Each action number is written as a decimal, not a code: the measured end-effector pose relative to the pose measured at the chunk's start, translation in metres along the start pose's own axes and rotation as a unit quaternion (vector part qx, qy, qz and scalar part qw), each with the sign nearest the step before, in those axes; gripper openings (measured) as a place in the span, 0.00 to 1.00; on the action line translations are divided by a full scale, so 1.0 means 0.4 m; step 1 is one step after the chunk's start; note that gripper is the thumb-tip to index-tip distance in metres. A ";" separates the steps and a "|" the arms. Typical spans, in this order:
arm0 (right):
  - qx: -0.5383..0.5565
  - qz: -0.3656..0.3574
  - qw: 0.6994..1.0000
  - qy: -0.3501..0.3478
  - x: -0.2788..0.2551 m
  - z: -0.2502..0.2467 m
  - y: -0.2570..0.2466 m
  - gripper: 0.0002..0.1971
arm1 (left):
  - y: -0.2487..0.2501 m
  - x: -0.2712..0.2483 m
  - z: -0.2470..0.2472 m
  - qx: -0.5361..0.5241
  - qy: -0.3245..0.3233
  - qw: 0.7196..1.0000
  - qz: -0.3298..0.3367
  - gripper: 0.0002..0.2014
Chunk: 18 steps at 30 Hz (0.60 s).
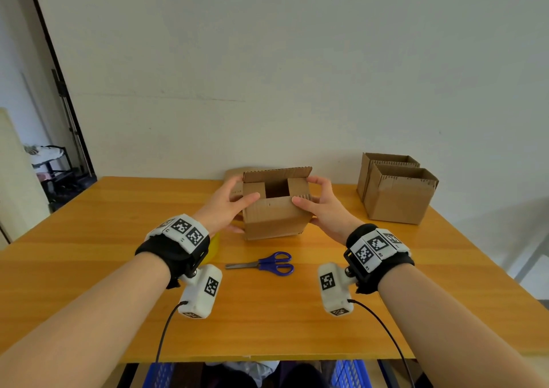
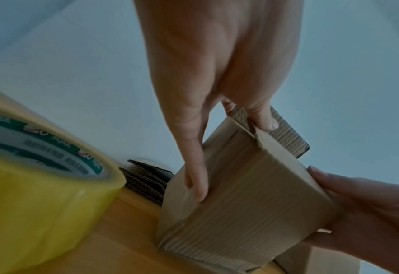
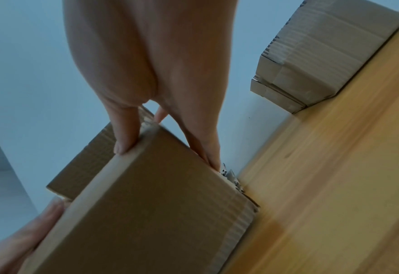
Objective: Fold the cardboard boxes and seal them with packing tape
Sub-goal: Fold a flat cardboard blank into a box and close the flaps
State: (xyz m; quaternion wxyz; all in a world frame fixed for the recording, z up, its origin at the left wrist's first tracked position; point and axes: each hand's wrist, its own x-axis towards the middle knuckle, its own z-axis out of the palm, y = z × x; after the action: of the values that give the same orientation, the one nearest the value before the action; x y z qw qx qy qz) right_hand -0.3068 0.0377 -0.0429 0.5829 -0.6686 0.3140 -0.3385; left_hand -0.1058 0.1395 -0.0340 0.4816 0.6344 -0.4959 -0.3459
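1. small brown cardboard box (image 1: 274, 209) stands mid-table, side flaps in, far flap up.
2. left hand (image 1: 227, 203) and right hand (image 1: 325, 206) grip its sides, thumbs on the near flap.
3. step: folding – next likely needs the yellow tape roll (image 2: 36, 185).

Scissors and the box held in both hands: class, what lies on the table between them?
Nothing: in the head view, only bare table lies between the scissors and the box.
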 end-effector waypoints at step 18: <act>-0.059 -0.025 0.992 -0.107 0.012 -0.034 0.001 0.50 | 0.033 0.009 -0.016 0.042 0.024 0.999 0.025 0.25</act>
State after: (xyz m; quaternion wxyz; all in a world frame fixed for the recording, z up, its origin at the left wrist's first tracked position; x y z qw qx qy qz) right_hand -0.3151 0.0261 -0.0417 0.5643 -0.7417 0.2524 -0.2601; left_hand -0.1027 0.1370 -0.0194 0.4749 0.6497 -0.5140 -0.2971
